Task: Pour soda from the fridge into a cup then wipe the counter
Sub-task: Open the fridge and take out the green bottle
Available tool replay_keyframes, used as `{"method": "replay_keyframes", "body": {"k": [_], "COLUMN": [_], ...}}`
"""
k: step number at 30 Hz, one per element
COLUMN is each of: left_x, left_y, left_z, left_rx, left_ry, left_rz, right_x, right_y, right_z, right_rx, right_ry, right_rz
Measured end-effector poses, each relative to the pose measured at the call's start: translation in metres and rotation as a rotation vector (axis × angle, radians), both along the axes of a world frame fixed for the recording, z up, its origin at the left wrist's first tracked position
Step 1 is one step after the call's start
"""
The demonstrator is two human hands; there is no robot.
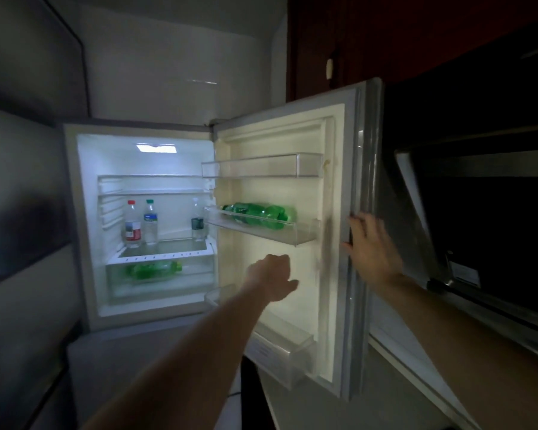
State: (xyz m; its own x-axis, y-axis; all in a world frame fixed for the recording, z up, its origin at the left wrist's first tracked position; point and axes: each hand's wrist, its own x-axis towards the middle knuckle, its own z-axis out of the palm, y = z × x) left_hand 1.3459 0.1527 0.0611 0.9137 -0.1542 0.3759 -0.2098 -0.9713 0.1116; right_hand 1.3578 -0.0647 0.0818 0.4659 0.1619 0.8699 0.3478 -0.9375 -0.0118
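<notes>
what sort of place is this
Probably a small kitchen: an open fridge holding drink bottles, a dark wooden cabinet above, and a black appliance at right, maybe an oven.

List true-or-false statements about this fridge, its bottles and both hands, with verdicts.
The fridge door stands open. True.
The green bottle in the door shelf stands upright. False: it lies on its side.
The right hand touches the door's outer edge. True.
The left hand holds a bottle. False: it holds nothing.
The red-capped bottle stands upright inside. True.
</notes>
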Motion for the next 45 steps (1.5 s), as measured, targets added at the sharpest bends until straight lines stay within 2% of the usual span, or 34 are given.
{"method": "replay_keyframes", "body": {"k": [2, 8, 15, 25, 30, 32, 36, 39, 45], "left_x": [-0.006, -0.032, -0.046, -0.010, 0.018, 0.032, 0.060, 0.084, 0.133], "left_y": [0.045, 0.149, 0.213, 0.236, 0.256, 0.267, 0.283, 0.280, 0.269], "left_z": [0.013, 0.056, 0.063, 0.072, 0.082, 0.095, 0.108, 0.099, 0.073], "left_rx": [0.075, 0.203, 0.213, 0.204, 0.238, 0.327, 0.286, 0.413, 0.395], "left_ry": [-0.055, -0.090, -0.106, -0.123, -0.148, -0.139, -0.171, -0.143, -0.156], "left_rz": [0.036, 0.121, 0.146, 0.061, 0.004, 0.027, 0.037, 0.028, -0.094], "right_x": [-0.003, -0.024, -0.032, -0.008, 0.033, 0.050, 0.074, 0.094, 0.125], "right_y": [0.007, 0.084, 0.146, 0.176, 0.198, 0.210, 0.233, 0.244, 0.253], "right_z": [0.009, 0.059, 0.073, 0.093, 0.121, 0.131, 0.130, 0.114, 0.103], "right_rx": [-0.146, -0.176, -0.221, -0.352, -0.394, -0.395, -0.385, -0.385, -0.300], "right_ry": [-0.078, 0.034, 0.155, 0.220, 0.268, 0.301, 0.349, 0.421, 0.517], "right_rz": [0.077, 0.249, 0.180, 0.080, 0.144, 0.156, 0.161, 0.166, 0.114]}}
